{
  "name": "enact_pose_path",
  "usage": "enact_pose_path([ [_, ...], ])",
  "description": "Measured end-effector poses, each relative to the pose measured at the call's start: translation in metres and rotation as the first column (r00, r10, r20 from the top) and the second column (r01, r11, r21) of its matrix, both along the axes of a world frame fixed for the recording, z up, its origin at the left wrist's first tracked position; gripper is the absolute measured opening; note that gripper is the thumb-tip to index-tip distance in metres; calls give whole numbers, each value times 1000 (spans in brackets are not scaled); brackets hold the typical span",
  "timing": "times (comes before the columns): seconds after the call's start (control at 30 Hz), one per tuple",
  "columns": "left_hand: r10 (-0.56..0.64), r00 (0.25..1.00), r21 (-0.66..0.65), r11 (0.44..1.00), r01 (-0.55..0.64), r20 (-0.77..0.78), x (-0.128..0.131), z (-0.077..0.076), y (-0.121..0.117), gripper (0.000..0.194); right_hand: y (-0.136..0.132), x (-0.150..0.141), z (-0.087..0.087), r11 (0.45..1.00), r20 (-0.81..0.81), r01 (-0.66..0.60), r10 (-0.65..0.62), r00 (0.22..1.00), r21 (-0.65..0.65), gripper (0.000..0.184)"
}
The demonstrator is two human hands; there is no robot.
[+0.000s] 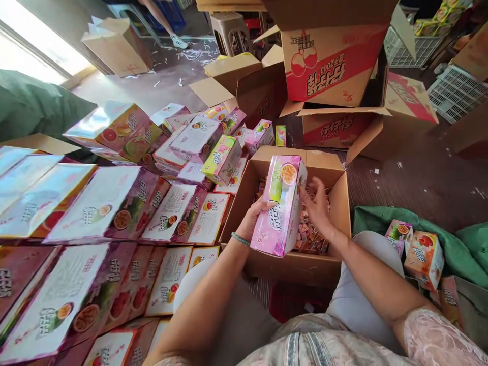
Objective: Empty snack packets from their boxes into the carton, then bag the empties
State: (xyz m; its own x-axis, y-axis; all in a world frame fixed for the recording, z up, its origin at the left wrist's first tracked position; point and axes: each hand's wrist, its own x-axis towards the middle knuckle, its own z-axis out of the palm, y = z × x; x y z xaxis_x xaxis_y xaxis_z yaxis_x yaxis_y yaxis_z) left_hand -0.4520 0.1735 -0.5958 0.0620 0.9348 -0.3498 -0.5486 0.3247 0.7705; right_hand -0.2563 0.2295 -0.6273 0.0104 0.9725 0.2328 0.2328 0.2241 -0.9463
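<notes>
A pink printed carton (282,206) with fruit pictures is held upright over an open brown cardboard box (339,188). My left hand (254,218) grips the carton's left side, a green bead bracelet on that wrist. On the carton's right edge rests my right hand (317,206), its fingers curled against the top right corner. Inside the brown box lie many small wrapped sweets (310,236), partly hidden behind the carton.
Several filled pink cartons (114,203) lie stacked in rows at the left. Large red and white shipping boxes (335,66) stand behind. More small cartons (423,256) rest on green cloth at the right. A plastic stool (231,33) and another person's leg (163,20) are at the back.
</notes>
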Motion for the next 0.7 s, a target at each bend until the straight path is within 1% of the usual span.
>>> enact_pose_path([
  [0.03,12,999,16,1000,-11,-48,-2,4,2,71,0,4,5,985,151,15,-41,988,172,86],
  [0.07,10,995,31,1000,-7,-98,-5,6,3,77,0,8,10,943,290,-60,-40,956,328,80],
  [0.1,-4,990,44,999,10,-143,-6,8,3,81,-2,11,15,876,426,-210,5,905,435,72],
  [0.13,-24,984,54,998,34,-176,-8,7,3,84,-5,12,19,793,562,-387,68,824,471,67],
  [0.17,-40,978,65,996,55,-204,-9,5,3,85,-8,13,23,712,684,-545,126,719,442,64],
  [0.2,-49,971,74,995,68,-234,-10,1,2,86,-12,12,25,649,781,-663,166,602,373,64],
  [0.23,-50,960,77,994,74,-277,-11,-3,2,86,-15,11,27,612,850,-737,192,490,287,66],
  [0.27,-50,942,67,995,77,-331,-12,-9,1,88,-19,9,27,600,897,-775,209,390,197,69],
  [0.33,-76,886,13,996,93,-458,-12,-22,0,94,-24,5,27,590,943,-806,247,224,37,70],
  [0.4,-110,821,-26,993,115,-560,-13,-33,1,98,-26,3,25,553,949,-829,298,100,-86,62],
  [0.43,-113,796,-24,992,123,-595,-14,-38,3,99,-26,3,24,535,944,-834,324,60,-131,55],
  [0.5,-107,764,-6,991,135,-637,-15,-42,6,100,-24,4,20,508,925,-841,380,23,-188,32],
  [0.53,-107,764,-4,991,135,-637,-16,-43,8,100,-24,6,19,498,912,-844,409,29,-197,20],
  [0.57,-115,774,-17,991,134,-622,-17,-41,9,102,-23,7,19,490,899,-851,436,52,-188,15],
  [0.63,-164,828,-81,986,143,-536,-18,-36,10,106,-22,10,24,474,862,-872,487,144,-122,23],
  [0.7,-252,894,-154,966,208,-371,-18,-29,8,106,-24,13,33,475,789,-880,545,284,-12,31],
])
